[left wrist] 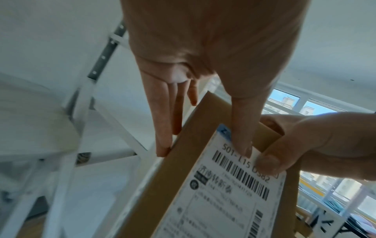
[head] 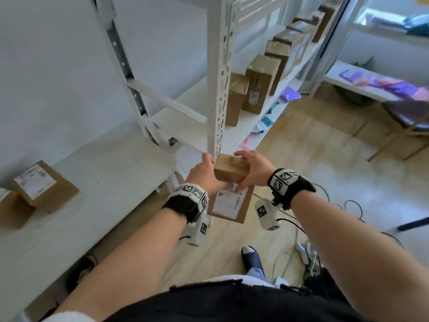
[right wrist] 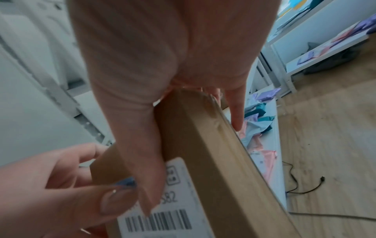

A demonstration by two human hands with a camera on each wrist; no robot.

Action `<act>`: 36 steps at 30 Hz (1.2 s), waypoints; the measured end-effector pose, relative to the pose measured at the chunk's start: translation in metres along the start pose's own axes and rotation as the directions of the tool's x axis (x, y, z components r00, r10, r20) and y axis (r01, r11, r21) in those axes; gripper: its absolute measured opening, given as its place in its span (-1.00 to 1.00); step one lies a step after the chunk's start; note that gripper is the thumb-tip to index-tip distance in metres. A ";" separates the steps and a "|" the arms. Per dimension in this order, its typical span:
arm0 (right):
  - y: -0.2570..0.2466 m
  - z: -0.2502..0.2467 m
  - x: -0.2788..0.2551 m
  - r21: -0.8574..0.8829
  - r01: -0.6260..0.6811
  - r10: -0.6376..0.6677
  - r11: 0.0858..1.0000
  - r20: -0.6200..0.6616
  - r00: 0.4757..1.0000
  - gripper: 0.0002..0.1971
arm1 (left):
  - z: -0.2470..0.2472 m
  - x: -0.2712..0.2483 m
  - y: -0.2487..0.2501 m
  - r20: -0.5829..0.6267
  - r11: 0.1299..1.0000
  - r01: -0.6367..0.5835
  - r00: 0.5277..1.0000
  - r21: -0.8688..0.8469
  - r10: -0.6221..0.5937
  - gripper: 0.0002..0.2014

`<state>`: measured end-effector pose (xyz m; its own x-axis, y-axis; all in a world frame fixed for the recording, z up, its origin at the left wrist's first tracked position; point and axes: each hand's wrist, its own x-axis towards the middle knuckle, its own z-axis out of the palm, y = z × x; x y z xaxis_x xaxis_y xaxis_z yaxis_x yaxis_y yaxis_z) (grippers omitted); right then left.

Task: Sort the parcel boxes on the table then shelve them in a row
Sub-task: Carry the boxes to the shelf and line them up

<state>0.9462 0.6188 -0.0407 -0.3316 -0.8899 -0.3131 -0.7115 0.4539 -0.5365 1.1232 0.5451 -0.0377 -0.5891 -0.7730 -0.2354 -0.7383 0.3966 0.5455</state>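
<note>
You are gripping the stiff, seemingly light brown cardboard parcel box (head: 231, 174) by its opposite edges, left hand (head: 201, 173) and right hand (head: 255, 169) fingers clamping it.

The box (head: 231, 171) is brown with a white label (left wrist: 230, 190) that has black stripes, the boxes on the shelf (head: 256, 87) are brown too, the shelf frame (head: 217, 73) is white, the wrist bands (head: 291, 184) are black with black-and-white squares, and the floor (head: 325, 159) is light brown.
</note>
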 end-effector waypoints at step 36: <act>0.005 -0.144 0.243 -0.404 0.698 -0.750 0.591 0.043 0.660 -0.02 | 0.005 0.182 0.154 -0.503 0.891 0.448 0.788 0.074 -0.354 0.01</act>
<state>0.7731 0.3981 -0.0064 0.3412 -0.9260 0.1616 -0.9025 -0.3708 -0.2191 0.9011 0.4682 -0.0003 -0.0376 -0.9990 0.0256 -0.9462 0.0439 0.3207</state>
